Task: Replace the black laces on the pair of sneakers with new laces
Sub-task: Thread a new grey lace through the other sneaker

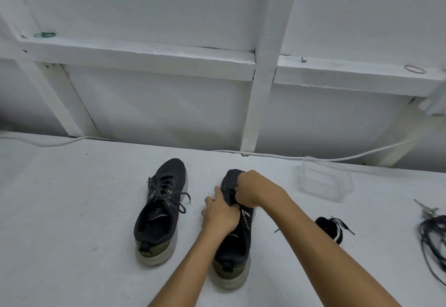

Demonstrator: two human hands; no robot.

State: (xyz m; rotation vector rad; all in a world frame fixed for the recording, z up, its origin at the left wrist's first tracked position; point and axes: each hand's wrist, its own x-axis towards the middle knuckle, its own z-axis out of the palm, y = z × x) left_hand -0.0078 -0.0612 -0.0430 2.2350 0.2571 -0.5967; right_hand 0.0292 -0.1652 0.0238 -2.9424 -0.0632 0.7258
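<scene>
**Sneaker pair, relacing: right shoe in hand**

Item 1. Black mesh sneaker with grey sole, right of pair (237, 239): flat on white table (72, 210), heel toward wearer, toe away; long axis running near-to-far. Lace not visible on it; eyelets hidden under hands. Both hands directly on vamp, at forward end of that axis.

Item 2. Right hand (253, 189): fingers curled, pinching dark material at eyelet row; lace or tongue, cannot tell which.

Item 3. Left hand (220, 212): fingers bent against inner flank of shoe, steadying it, thumb side on upper; nearer of two to other shoe.

Item 4. Matching black mesh sneaker, left of pair (160, 207): beside first, apart, parallel, black lace (166, 194) threaded and loose-ended. Judged untouched.

Item 5. Bundle of black-and-white flat lace (331, 229): right of held shoe, near right forearm.

Item 6. Tangle of dark cord (434, 246): far right edge; identity uncertain.

Item 7. Clear plastic container (325, 181): beyond, right.

Count: sneakers two; hands two; lace bundle one; container one.
</scene>
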